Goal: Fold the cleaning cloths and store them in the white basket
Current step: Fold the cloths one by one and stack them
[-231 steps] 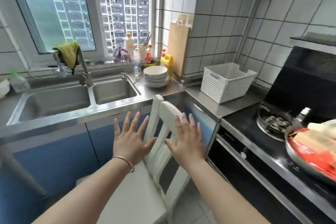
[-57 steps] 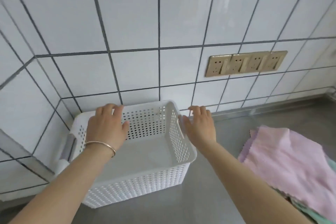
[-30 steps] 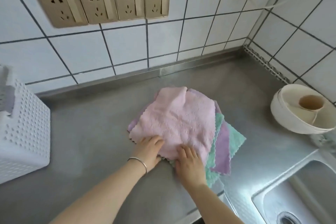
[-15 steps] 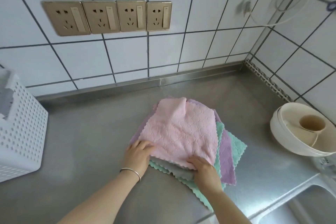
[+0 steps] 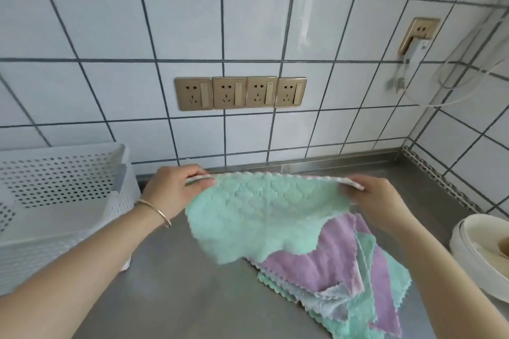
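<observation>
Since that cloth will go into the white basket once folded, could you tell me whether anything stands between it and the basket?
Nothing visible does. The green cloth hangs between the left hand and right hand, and only bare steel counter lies between it and the white basket, whose top is open.

Four gold sockets [image 5: 240, 93] mounted on tiled wall [image 5: 110, 36]; white bowl [image 5: 480, 256] seen near right on steel counter [image 5: 170, 292].

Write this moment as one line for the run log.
both hands: hold green cloth by top corners | pile: on counter | white basket: empty
</observation>
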A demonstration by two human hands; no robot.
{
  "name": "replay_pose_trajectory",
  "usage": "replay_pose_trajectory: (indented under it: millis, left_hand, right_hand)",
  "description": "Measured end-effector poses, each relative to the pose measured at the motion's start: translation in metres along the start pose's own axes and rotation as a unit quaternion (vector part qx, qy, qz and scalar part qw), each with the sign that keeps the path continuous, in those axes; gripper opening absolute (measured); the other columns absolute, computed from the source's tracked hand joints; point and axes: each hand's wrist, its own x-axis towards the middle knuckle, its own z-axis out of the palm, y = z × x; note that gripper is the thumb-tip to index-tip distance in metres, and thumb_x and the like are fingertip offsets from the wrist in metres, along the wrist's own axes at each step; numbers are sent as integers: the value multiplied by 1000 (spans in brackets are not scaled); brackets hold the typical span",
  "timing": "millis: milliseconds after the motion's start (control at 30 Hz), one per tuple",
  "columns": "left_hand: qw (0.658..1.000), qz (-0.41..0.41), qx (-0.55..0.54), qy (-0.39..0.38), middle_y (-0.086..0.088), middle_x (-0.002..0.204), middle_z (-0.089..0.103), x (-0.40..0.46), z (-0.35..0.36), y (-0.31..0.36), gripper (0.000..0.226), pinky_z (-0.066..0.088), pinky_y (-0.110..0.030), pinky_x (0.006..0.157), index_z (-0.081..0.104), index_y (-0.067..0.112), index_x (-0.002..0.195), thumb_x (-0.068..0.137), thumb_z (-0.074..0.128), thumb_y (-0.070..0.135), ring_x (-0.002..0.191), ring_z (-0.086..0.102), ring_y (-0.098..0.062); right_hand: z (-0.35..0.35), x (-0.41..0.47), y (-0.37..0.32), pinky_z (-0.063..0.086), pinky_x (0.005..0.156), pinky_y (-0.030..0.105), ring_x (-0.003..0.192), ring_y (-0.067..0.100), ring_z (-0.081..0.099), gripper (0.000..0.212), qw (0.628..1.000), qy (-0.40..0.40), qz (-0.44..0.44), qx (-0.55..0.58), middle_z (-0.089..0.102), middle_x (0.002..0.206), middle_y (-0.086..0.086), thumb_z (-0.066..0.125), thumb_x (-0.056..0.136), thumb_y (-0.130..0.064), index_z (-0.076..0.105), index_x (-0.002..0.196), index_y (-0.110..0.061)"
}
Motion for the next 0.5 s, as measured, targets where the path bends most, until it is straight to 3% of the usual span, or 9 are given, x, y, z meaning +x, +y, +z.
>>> replay_pose_trajectory:
  millis: [33,133,200,300,367,433,500]
  left_hand:
    - [1000,-24,-12,3,16,58,63,4,-15,-7,21,41,-19,58,61,34,64,73,61,53,58,56,-5]
    - [994,-92,-53,6,11,53,54,12,-46,-21,21,33,-20,54,57,29,64,82,65,32,64,48,-13]
    - [991,-108,-66,32,1,71,59,6,-65,-26,12,33,-20,58,65,15,82,88,60,23,77,51,-15]
    - [987,-123,-69,71,-2,98,60,-20,-94,-27,26,37,-20,65,62,6,113,93,51,20,90,53,-14]
    - [989,-116,-76,44,1,103,64,-46,-107,-27,24,40,-15,69,62,16,111,92,52,28,91,56,-14]
    - [990,-111,-90,3,20,86,68,-82,-114,-33,13,38,-2,62,62,36,94,90,51,30,79,58,1]
    - [988,-114,-91,-47,28,81,67,-121,-109,-43,39,37,1,63,61,54,81,94,48,20,72,56,12]
  right_hand:
    - [8,6,-13,48,68,34,67,27,59,14,999,-5,2,35,67,78,16,62,87,-16,68,77,-8]
    - [37,17,-45,53,81,41,77,28,65,24,995,-23,23,97,69,83,17,59,90,-23,67,84,-1]
    - [52,14,-66,48,75,36,75,26,62,29,993,-25,9,113,63,73,11,56,92,-24,62,77,1]
    - [59,-1,-89,40,67,31,70,23,59,38,993,-6,-30,118,58,71,11,53,93,-25,56,75,9]
    - [62,-19,-94,42,64,31,66,18,57,32,990,-18,-47,132,57,67,6,52,94,-21,57,69,-1]
    - [72,-37,-87,46,63,26,66,18,57,27,987,-49,-45,148,60,68,9,52,94,-19,60,71,-7]
    - [87,-58,-66,43,58,19,67,19,54,25,986,-103,-26,126,63,71,20,54,92,-19,64,79,1]
